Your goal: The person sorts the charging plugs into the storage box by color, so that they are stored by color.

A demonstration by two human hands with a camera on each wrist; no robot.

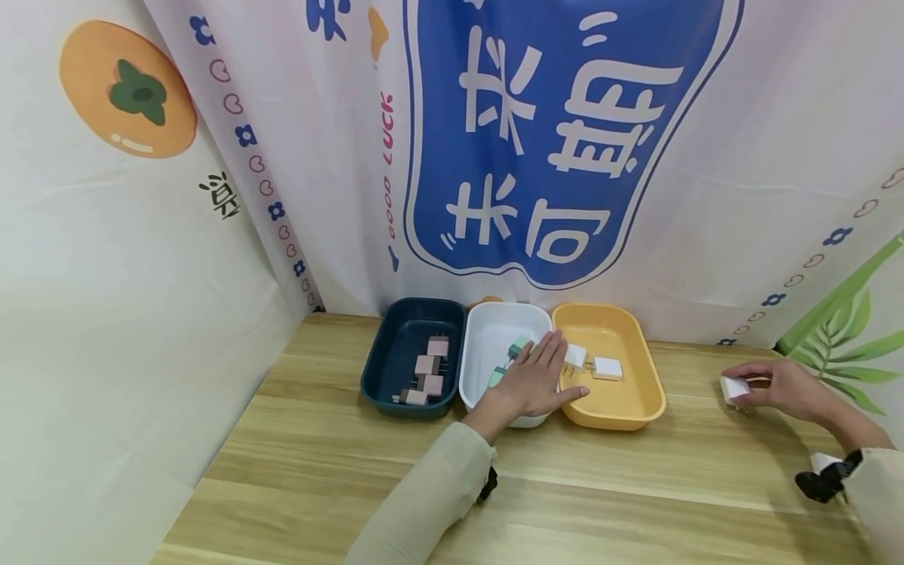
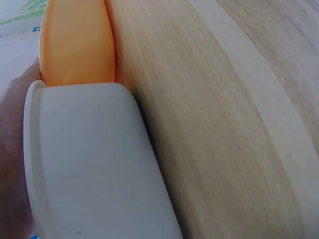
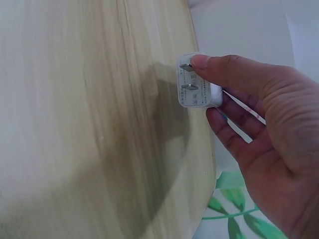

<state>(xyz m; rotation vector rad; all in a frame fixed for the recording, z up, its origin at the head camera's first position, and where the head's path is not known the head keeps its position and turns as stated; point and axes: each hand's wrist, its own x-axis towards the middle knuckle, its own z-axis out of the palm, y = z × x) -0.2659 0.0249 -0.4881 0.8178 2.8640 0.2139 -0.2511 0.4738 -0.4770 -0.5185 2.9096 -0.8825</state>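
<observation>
My right hand (image 1: 784, 388) pinches a white plug charger (image 3: 192, 89) between thumb and fingers at the right of the table; its two metal prongs show in the right wrist view. The left hand (image 1: 533, 382) lies over the white tray (image 1: 487, 314) and the near rims, its fingers straight and thumb spread toward the yellow tray (image 1: 646, 392). Under it, green chargers (image 1: 519, 346) are partly hidden. Two white chargers (image 1: 606, 368) lie in the yellow tray, one close to the left fingertips. Several pink chargers (image 1: 438, 346) lie in the dark blue tray (image 1: 374, 377).
Another white charger (image 1: 825, 462) lies on the wooden table (image 1: 600, 486), partly behind the black band (image 1: 822, 482) at the right wrist. The three trays stand side by side against a printed curtain (image 1: 353, 259) at the back. Curtains also hang at both sides.
</observation>
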